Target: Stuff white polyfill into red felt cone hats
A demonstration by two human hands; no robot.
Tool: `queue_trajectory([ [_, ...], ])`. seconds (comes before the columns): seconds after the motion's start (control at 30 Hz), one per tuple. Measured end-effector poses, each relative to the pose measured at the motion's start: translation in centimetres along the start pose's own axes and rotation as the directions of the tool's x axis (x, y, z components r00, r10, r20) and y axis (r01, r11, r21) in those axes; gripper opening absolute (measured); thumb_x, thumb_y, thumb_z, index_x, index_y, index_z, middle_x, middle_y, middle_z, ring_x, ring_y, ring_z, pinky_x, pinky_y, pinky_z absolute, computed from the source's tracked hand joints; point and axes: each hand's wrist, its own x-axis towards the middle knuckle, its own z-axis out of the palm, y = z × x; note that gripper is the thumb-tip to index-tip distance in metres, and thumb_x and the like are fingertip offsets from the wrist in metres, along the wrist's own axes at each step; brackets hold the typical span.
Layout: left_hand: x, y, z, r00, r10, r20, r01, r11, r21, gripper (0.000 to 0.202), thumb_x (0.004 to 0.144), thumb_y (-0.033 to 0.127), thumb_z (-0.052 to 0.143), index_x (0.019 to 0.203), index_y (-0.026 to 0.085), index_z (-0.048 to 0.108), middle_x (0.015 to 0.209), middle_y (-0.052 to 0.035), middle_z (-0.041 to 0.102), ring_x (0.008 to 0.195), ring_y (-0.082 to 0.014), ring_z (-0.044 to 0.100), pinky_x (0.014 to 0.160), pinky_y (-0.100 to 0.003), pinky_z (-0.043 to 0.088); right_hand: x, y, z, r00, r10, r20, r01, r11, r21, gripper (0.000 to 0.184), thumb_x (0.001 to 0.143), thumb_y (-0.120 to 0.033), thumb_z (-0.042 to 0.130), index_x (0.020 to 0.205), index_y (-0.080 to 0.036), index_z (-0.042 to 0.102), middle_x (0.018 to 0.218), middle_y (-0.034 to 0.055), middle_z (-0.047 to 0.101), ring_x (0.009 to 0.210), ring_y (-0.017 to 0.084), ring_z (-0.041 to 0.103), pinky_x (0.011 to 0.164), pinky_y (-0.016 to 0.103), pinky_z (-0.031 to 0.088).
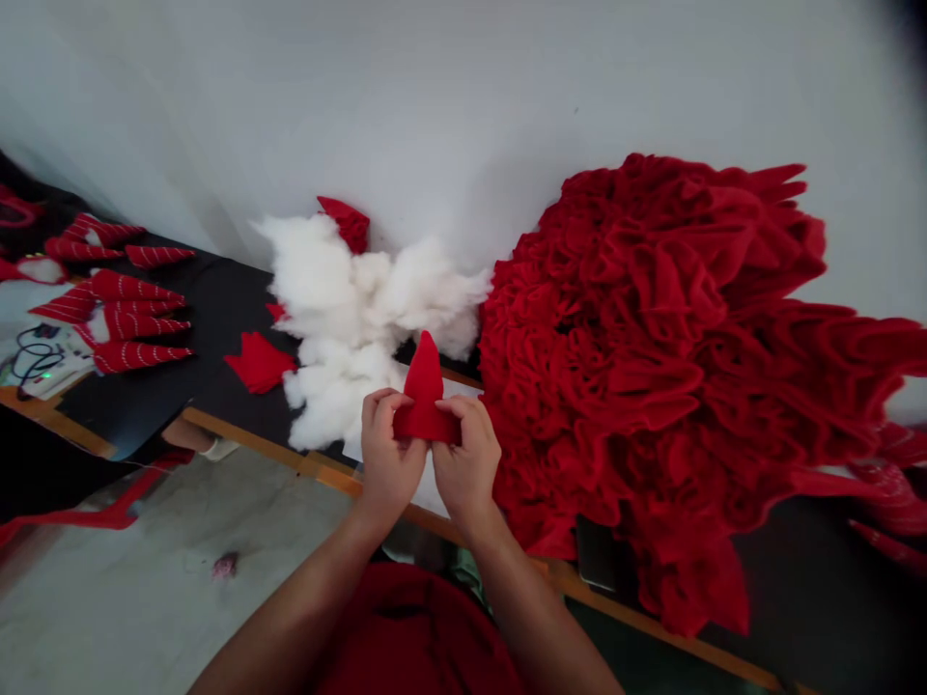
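- Red felt cone (424,386): held upright just inside the wooden table edge (304,463), its base gripped by both hands.
- Left hand (387,449), right hand (467,454): both clenched on the cone.
- White stuffing (340,319): heaped just left and far.
- Ruffled red fabric (637,367): massed close right, limiting room.
- Striped red cones (123,319): well left on black tabletop (232,319) (printed sheet (47,362) beside them, unreadable).

Our head-cam view, worn up top and tilted

We're looking forward and down from the person's head, pretty close over the left hand (387,454) and right hand (467,463), with forearms (290,618) rising from the bottom, a wooden table edge (246,442) running aslant, and a white wall (463,97) up top.
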Motion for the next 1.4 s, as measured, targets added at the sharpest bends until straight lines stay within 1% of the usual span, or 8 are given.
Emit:
queue_trajectory([
  [0.23,0.2,-1.3,0.0,0.999,-0.003,-0.039,0.001,0.999,-0.053,0.029,0.062,-0.002,0.045,0.08,0.02,0.053,0.088,-0.0023,0.051,0.086,-0.0154,0.052,0.077,-0.029,0.043,0.1,0.8,0.0,0.999,0.043,-0.015,-0.043,0.999,0.009,0.033,0.061,-0.003,0.045,0.087,-0.02,0.056,0.085,0.0036,0.056,0.081,0.017,0.056,0.07,0.032,0.05],
  [0.43,-0.1,-1.5,0.6,0.962,-0.27,0.026,0.267,0.923,-0.277,0.028,0.069,0.009,0.054,0.094,0.02,0.047,0.093,-0.0035,0.051,0.086,-0.0151,0.052,0.072,-0.026,0.045,-0.2,0.5,-0.3,0.986,0.163,0.032,-0.166,0.975,0.147,0.034,0.071,-0.013,0.053,0.104,-0.018,0.051,0.101,0.0084,0.053,0.093,0.02,0.055,0.077,0.036,0.05],
  [0.67,-0.1,-1.3,0.2,0.982,-0.179,0.058,0.188,0.922,-0.338,0.02,0.065,0.004,0.054,0.077,0.02,0.053,0.087,-0.0011,0.049,0.084,-0.0143,0.049,0.07,-0.024,0.042,-0.1,0.8,-0.7,0.994,0.096,-0.056,-0.089,0.99,0.111,0.032,0.063,-0.002,0.042,0.084,-0.019,0.059,0.087,0.0043,0.056,0.084,0.016,0.056,0.075,0.031,0.048],
  [0.8,0.4,-0.7,-0.6,0.895,-0.379,0.233,0.419,0.544,-0.727,0.028,0.066,0.024,0.068,0.093,0.022,0.058,0.098,-0.0027,0.055,0.091,-0.0165,0.053,0.077,-0.027,0.044,0.4,0.9,-1.1,0.958,0.276,-0.072,-0.24,0.915,0.323,0.025,0.066,-0.006,0.045,0.083,-0.019,0.058,0.085,0.0025,0.058,0.081,0.016,0.057,0.074,0.031,0.049],
  [1.0,1.5,-0.6,0.0,0.558,-0.532,0.637,0.694,-0.121,-0.71,0.043,0.074,0.047,0.06,0.098,0.01,0.062,0.094,-0.0114,0.066,0.091,-0.0244,0.062,0.084,-0.037,0.047,0.6,0.3,-0.6,0.874,0.44,0.204,-0.482,0.74,0.47,0.011,0.075,-0.019,0.054,0.085,-0.019,0.057,0.081,0.0028,0.062,0.072,0.016,0.062,0.066,0.032,0.054],
  [1.13,2.0,-0.4,0.5,0.554,-0.543,0.631,0.628,-0.225,-0.745,0.03,0.079,0.035,0.056,0.095,0.011,0.063,0.091,-0.0097,0.069,0.089,-0.0229,0.064,0.085,-0.035,0.049,-0.4,-0.4,-1.9,0.988,0.152,-0.024,-0.14,0.953,0.27,0.026,0.08,-0.012,0.051,0.104,-0.02,0.056,0.103,0.008,0.058,0.095,0.018,0.059,0.083,0.038,0.052],
  [1.23,2.3,-0.2,0.6,0.529,-0.564,0.634,0.61,-0.267,-0.746,0.031,0.081,0.038,0.054,0.092,0.011,0.063,0.086,-0.009,0.069,0.084,-0.0217,0.066,0.081,-0.034,0.051,-1.7,-1.0,-2.8,0.976,-0.218,0.015,0.217,0.974,0.064,0.038,0.081,-0.004,0.048,0.115,-0.021,0.053,0.112,0.01,0.054,0.108,0.02,0.054,0.091,0.039,0.049],
  [1.4,2.0,-0.1,0.8,0.53,-0.518,0.671,0.64,-0.275,-0.717,0.033,0.079,0.04,0.058,0.098,0.014,0.062,0.087,-0.0065,0.069,0.074,-0.0168,0.065,0.083,-0.031,0.05,-2.7,-1.3,-2.3,0.954,-0.258,0.152,0.274,0.957,-0.098,0.042,0.085,-0.012,0.049,0.126,-0.016,0.044,0.129,0.0177,0.044,0.121,0.026,0.045,0.092,0.044,0.049],
])
